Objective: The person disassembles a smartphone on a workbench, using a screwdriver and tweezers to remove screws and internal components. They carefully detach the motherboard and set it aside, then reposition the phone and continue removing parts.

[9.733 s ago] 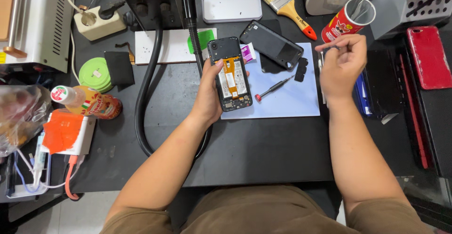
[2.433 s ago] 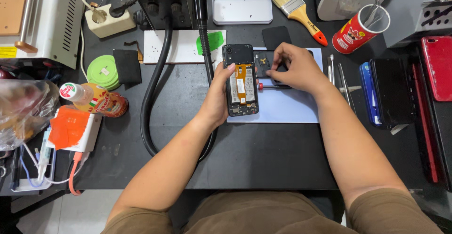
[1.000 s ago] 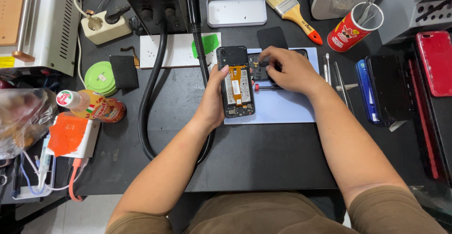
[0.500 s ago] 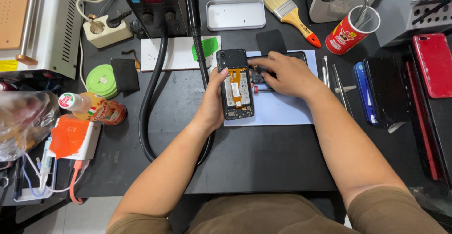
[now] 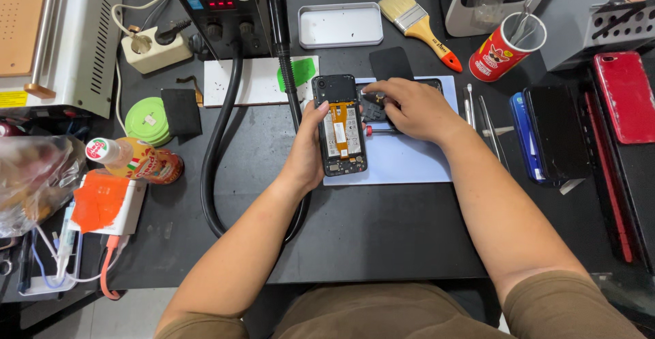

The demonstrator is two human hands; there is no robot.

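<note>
Holding the opened phone (image 5: 340, 131) by its side, left hand (image 5: 308, 153) wrapped around its edge, right hand (image 5: 413, 109) curled, fingertips pinching a small dark part (image 5: 372, 98) just beside the phone's top, both on a pale blue mat (image 5: 402, 161), black tabletop (image 5: 382, 230) underneath, paintbrush (image 5: 417, 20) and red cup (image 5: 503, 48) farther back.

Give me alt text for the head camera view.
A person's left hand steadies an opened phone on a pale blue mat, while the right hand works beside its top edge. A paintbrush, red cup and green tape rolls surround them.
</note>
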